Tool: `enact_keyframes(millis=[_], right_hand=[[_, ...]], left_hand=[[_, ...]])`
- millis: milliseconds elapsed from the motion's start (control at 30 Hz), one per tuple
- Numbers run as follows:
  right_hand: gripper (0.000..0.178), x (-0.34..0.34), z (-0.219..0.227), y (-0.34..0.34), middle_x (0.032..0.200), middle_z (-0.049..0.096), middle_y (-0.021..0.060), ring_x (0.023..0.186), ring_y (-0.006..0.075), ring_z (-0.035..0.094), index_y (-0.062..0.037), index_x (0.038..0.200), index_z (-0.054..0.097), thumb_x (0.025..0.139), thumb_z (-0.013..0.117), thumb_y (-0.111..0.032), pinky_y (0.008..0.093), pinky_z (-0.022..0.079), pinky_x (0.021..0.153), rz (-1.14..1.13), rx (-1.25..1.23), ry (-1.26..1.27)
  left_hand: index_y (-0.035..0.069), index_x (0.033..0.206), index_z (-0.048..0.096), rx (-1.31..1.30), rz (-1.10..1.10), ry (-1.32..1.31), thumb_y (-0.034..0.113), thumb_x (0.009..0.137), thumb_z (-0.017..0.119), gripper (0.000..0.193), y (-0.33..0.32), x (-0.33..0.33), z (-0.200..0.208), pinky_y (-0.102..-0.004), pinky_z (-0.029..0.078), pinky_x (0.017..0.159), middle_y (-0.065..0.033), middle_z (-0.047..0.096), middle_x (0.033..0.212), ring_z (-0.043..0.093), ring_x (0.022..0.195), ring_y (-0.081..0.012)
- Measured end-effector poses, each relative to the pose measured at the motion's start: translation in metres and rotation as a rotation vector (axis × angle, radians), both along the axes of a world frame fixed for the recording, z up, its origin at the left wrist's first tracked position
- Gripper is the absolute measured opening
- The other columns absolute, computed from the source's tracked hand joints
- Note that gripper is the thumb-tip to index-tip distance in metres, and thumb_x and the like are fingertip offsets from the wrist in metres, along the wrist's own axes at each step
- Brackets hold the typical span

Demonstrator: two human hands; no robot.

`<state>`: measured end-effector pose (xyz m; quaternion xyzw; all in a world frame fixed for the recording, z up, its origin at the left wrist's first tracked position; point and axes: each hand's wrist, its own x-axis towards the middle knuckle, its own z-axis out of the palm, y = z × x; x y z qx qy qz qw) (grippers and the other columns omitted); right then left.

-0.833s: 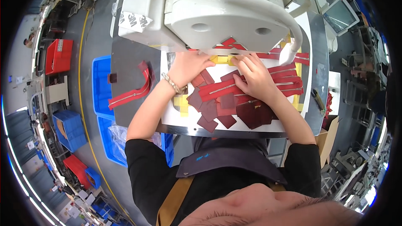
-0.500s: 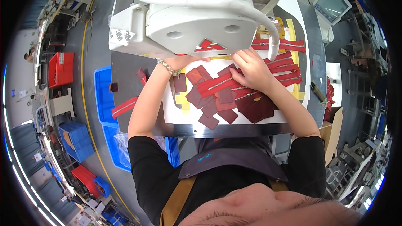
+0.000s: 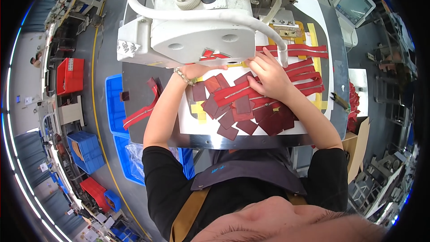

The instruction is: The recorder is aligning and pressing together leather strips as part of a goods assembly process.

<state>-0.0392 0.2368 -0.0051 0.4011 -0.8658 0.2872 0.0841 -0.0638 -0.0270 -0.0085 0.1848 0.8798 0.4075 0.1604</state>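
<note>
My left hand (image 3: 202, 70), with a bead bracelet at the wrist, reaches under the head of a white sewing machine (image 3: 201, 22); its fingertips are hidden beneath it, next to a red piece (image 3: 214, 55). My right hand (image 3: 268, 75) lies on a red zipper strip (image 3: 233, 93), fingers pointing toward the machine's needle area and pressing the strip's far end. Several dark red leather patches (image 3: 230, 125) are scattered on the white work surface (image 3: 190, 127) below both hands.
A pile of red zipper strips (image 3: 307, 75) lies right of my right hand. One more strip (image 3: 142, 111) sits on the grey table at left, above blue bins (image 3: 114, 107). A small tool (image 3: 340, 101), a cardboard box (image 3: 358, 130) and a screen (image 3: 354, 3) stand right.
Both hands have moved away from the pile of patches toward the sewing machine. The left hand has slid under the machine head; the right has reached the needle area.
</note>
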Motion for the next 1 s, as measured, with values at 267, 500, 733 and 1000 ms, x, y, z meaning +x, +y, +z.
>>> enact_keyframes(millis=[267, 500, 733, 1000], right_hand=[[0.037, 0.003, 0.003, -0.002, 0.108, 0.06, 0.0119, 0.109, 0.0301, 0.056, -0.0002, 0.106, 0.059, 0.072, 0.068, -0.009, 0.0527, 0.039, 0.103, -0.001, -0.075, -0.031], [0.034, 0.024, 0.004, 0.004, 0.12, 0.057, 0.0137, 0.115, 0.0292, 0.054, -0.0026, 0.103, 0.059, 0.071, 0.067, -0.01, 0.0411, 0.044, 0.093, 0.021, 0.014, 0.012], [0.035, 0.026, 0.009, 0.002, 0.124, 0.057, 0.0142, 0.121, 0.0303, 0.052, -0.0018, 0.107, 0.061, 0.073, 0.068, -0.007, 0.049, 0.034, 0.107, 0.015, 0.048, -0.053], [0.02, 0.018, 0.014, -0.001, 0.114, 0.059, 0.0098, 0.105, 0.0251, 0.058, -0.0059, 0.091, 0.057, 0.076, 0.068, -0.013, 0.0477, 0.037, 0.104, 0.018, 0.123, 0.118]], left_hand=[[0.008, 0.114, 0.066, -0.072, 0.051, -0.021, 0.052, 0.084, 0.063, 0.053, -0.016, 0.011, -0.043, -0.0289, 0.042, 0.092, -0.0064, 0.067, 0.112, 0.059, 0.104, -0.02], [0.008, 0.116, 0.063, -0.35, 0.017, -0.017, 0.054, 0.074, 0.071, 0.063, 0.004, 0.03, -0.002, -0.0353, 0.047, 0.084, -0.0154, 0.066, 0.105, 0.062, 0.098, -0.0316], [0.007, 0.102, 0.069, -0.212, 0.045, 0.44, 0.066, 0.077, 0.058, 0.066, 0.005, 0.038, -0.008, -0.0451, 0.038, 0.091, -0.0178, 0.064, 0.095, 0.056, 0.099, -0.035], [0.004, 0.12, 0.055, -0.465, 0.108, 0.596, 0.046, 0.078, 0.066, 0.06, 0.026, 0.065, 0.017, -0.0456, 0.032, 0.094, -0.017, 0.056, 0.116, 0.047, 0.114, -0.0315]])
